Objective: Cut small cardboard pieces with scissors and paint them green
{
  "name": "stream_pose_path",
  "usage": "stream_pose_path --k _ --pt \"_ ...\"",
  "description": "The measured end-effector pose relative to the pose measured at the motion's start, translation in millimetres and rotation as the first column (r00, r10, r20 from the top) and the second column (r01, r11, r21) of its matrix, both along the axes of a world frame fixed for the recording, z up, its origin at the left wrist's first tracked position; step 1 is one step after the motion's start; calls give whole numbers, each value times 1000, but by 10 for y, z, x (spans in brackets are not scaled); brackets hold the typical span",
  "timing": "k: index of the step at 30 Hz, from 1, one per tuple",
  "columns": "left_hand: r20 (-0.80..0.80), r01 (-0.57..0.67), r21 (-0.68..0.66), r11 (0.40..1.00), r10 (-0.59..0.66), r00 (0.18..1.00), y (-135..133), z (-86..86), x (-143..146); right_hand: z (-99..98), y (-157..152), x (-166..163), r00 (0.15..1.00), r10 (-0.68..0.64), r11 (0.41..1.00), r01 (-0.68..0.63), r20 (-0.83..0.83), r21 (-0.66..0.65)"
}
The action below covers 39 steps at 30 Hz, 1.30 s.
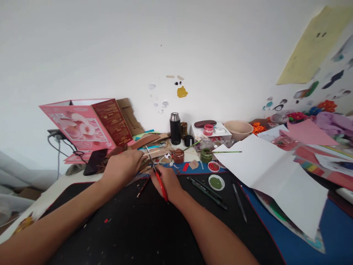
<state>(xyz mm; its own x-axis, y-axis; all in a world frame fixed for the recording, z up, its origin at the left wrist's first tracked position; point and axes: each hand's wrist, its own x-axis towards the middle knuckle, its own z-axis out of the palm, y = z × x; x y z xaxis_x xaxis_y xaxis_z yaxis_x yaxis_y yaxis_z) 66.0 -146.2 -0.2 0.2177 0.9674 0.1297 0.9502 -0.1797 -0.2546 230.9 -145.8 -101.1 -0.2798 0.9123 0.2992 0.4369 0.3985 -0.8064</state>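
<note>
My right hand (170, 181) is closed on a pair of scissors with red handles (161, 184). The narrow metal blades point up and away, toward the heap of scraps. My left hand (124, 164) reaches over the left side of that heap with its fingers curled down. Its fingertips are at a pale strip (152, 152) beside the blades, but what they pinch is hidden. Brown cardboard scraps (150, 141) lie piled just behind both hands. A dark pencil (143, 187) rests on the black mat (132, 228) between my wrists.
Open jars of brown paint (178, 156) and green paint (206, 156) stand behind the mat, near a black flask (175, 129). Pens (208, 193) and a lid of green paint (216, 182) lie right. White paper (264, 165) spreads farther right; a pink folder (79, 127) stands left.
</note>
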Motion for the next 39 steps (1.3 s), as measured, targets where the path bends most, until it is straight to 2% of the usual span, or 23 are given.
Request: stream_pose_path --k 3,6,11,15,18,23,25,28,30,32,33,35,37,39 --pt "50 -17 30 999 15 999 7 -82 -26 5 2 6 1000 5 1000 -5 4 -5" --pt "69 -45 6 999 44 997 28 -100 -14 -6 11 17 1000 11 1000 -11 -17 0" --pt "133 7 -77 997 3 991 149 6 2 -17 19 30 1000 6 1000 -6 -21 -7" --pt "334 62 -222 973 16 942 267 129 -51 -13 10 23 1000 -1 1000 1 -1 -6" --pt "498 114 -350 930 82 864 311 210 -80 -18 4 15 1000 -10 1000 10 19 7" --pt "642 136 -497 857 258 722 320 256 -99 -32 -2 6 1000 -20 999 20 18 31" --pt "678 153 -583 798 374 633 331 252 -125 -39 -4 1 1000 -19 999 19 16 37" --pt "669 217 -707 673 537 513 361 255 -186 -57 -4 -8 1000 -11 999 10 16 52" --pt "640 245 -756 607 603 476 378 261 -221 -70 -1 -14 1000 -9 998 8 16 60" --pt "626 250 -770 586 622 471 386 263 -236 -80 3 -16 1000 -10 998 9 14 61" --pt "632 244 -762 600 607 482 386 262 -233 -82 6 -15 1000 -11 998 10 13 59" --pt "652 211 -709 673 512 559 379 256 -207 -83 12 -11 1000 -12 998 11 9 54" --pt "626 168 -589 791 315 713 360 253 -160 -82 19 -5 1000 -10 999 9 5 44" --pt "483 143 -419 897 86 872 323 254 -103 -81 26 2 1000 -5 1000 5 -2 29"
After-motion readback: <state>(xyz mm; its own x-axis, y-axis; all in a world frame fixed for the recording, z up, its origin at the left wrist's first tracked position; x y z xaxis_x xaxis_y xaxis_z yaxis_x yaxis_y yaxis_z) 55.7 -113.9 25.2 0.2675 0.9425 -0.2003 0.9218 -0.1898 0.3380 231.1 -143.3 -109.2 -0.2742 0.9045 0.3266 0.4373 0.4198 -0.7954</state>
